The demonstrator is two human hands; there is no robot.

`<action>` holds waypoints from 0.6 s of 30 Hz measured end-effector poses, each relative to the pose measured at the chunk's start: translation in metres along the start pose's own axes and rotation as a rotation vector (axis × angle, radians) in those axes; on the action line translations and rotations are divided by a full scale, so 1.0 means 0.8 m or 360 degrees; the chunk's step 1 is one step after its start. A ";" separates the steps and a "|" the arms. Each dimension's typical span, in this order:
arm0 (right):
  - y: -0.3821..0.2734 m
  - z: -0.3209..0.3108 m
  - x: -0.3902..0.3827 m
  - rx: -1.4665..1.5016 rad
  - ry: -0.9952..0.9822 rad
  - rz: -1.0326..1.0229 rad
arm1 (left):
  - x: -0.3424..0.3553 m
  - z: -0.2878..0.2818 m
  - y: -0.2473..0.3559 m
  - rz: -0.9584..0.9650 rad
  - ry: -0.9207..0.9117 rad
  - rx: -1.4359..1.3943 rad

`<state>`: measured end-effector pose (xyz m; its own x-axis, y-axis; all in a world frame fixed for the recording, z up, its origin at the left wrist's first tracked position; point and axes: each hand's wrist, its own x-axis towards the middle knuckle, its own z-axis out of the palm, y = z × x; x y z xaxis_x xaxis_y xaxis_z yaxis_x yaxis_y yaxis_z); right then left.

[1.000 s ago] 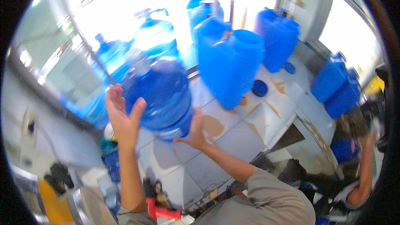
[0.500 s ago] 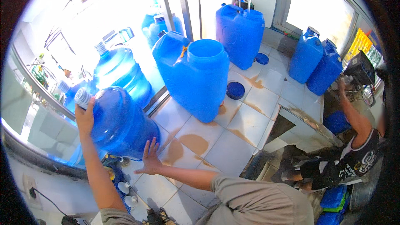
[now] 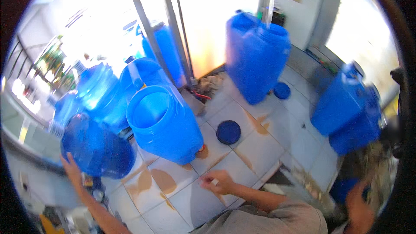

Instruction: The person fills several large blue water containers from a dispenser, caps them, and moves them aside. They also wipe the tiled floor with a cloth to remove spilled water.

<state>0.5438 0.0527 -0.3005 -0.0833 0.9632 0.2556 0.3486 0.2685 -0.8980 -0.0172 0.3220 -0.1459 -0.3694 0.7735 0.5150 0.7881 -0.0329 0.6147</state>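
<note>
A large translucent blue water bottle leans tilted at the lower left, its capped neck pointing up and left. My left hand presses flat against its lower side. My right hand hovers over the wet tiled floor, apart from the bottle, fingers curled around what looks like a small white object. An open-topped blue barrel stands just right of the bottle.
More blue water bottles stand behind at the left. Tall blue drums stand by metal door posts, with further blue containers at the right. A blue lid lies on the tiles. Another person's hand is at the lower right.
The bottle has come lower and to the left. My right hand has left the bottle and moved right over the tiles; my left hand has slid from its neck to its lower side.
</note>
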 end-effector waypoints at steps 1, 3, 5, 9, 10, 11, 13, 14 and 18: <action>0.015 -0.029 0.013 -0.0005 0.0248 -0.0016 | -0.062 0.006 0.026 -0.0188 0.0154 0.0277; 0.040 -0.079 0.058 0.0070 0.0635 0.0075 | -0.193 0.019 0.111 -0.0246 -0.0202 0.0201; 0.068 -0.124 0.138 -0.0238 0.0737 -0.0057 | -0.288 0.048 0.226 -0.0078 -0.0303 -0.0927; 0.129 -0.161 0.292 -0.0828 0.0937 -0.0043 | -0.321 0.064 0.420 0.0313 -0.0241 -0.0671; 0.145 -0.166 0.319 -0.0756 0.0629 0.0220 | -0.307 0.069 0.446 0.0452 -0.0199 -0.0469; 0.159 -0.168 0.335 -0.0665 0.0427 0.0392 | -0.288 0.079 0.465 0.0565 -0.0142 -0.0339; 0.178 -0.164 0.348 -0.0527 0.0225 0.0308 | -0.279 0.088 0.487 0.0535 -0.0179 -0.0360; 0.183 -0.163 0.351 -0.0448 0.0136 0.0235 | -0.273 0.094 0.490 0.0392 -0.0261 -0.0518; 0.165 -0.151 0.366 -0.0494 0.0364 0.0386 | -0.281 0.105 0.489 0.0302 -0.0103 -0.0524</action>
<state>0.6778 0.3684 -0.3008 0.2317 0.9604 0.1548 0.5988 -0.0153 -0.8007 0.4151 0.1885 -0.0713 -0.1923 0.7721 0.6057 0.6353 -0.3725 0.6765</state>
